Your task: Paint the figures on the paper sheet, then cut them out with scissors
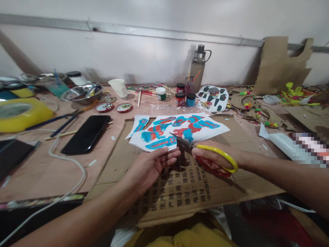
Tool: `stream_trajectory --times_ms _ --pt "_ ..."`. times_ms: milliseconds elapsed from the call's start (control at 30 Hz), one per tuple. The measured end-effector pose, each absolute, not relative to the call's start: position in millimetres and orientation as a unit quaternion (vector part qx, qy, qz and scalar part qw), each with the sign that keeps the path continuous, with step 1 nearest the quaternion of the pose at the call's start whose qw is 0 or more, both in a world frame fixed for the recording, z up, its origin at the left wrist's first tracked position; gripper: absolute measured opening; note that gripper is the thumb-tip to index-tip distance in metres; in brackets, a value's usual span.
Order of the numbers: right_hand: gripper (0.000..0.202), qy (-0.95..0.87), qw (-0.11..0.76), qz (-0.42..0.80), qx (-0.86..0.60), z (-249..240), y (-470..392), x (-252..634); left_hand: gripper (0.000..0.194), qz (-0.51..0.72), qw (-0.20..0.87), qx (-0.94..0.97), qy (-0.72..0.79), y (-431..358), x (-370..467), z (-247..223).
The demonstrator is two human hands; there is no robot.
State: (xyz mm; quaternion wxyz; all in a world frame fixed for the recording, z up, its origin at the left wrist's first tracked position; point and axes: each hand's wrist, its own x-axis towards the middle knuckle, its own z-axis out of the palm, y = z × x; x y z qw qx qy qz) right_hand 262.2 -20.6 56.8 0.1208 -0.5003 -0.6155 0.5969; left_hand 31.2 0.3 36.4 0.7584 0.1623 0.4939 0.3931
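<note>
While a pinkish desk [61, 168] carries everything, a flat cardboard sheet [115, 161] with printed Chinese lettering lies across its near part. On that sheet's far half is the painted paper [189, 130], white with blue and red shapes, raised at its near edge, which the left hand [156, 163] pinches between thumb and fingers. Clasped around the yellow-and-red handles of the scissors [200, 146], the right hand [212, 157] holds their blades against the paper. Beyond stands a small blue paint jar [190, 100].
</note>
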Motion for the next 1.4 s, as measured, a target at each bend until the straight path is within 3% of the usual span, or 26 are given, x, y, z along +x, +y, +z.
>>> stream_trajectory --times_ms 267,733,1200,1400 --pt "0.068 -0.623 0.106 0.594 -0.497 55.4 -19.7 269.3 0.033 0.373 0.753 0.177 0.512 -0.2 27.5 39.3" --pt "0.052 -0.724 0.124 0.471 -0.488 42.3 -16.5 269.4 0.034 0.36 0.755 0.198 0.512 0.5 23.0 36.7" --pt "0.05 -0.614 0.125 0.595 -0.503 53.8 -31.2 265.1 0.032 0.377 0.741 0.181 0.526 -2.8 24.8 40.5" --pt "0.061 -0.558 0.084 0.653 -0.506 61.3 -36.8 267.4 0.03 0.38 0.734 0.184 0.532 -1.1 25.6 43.8"
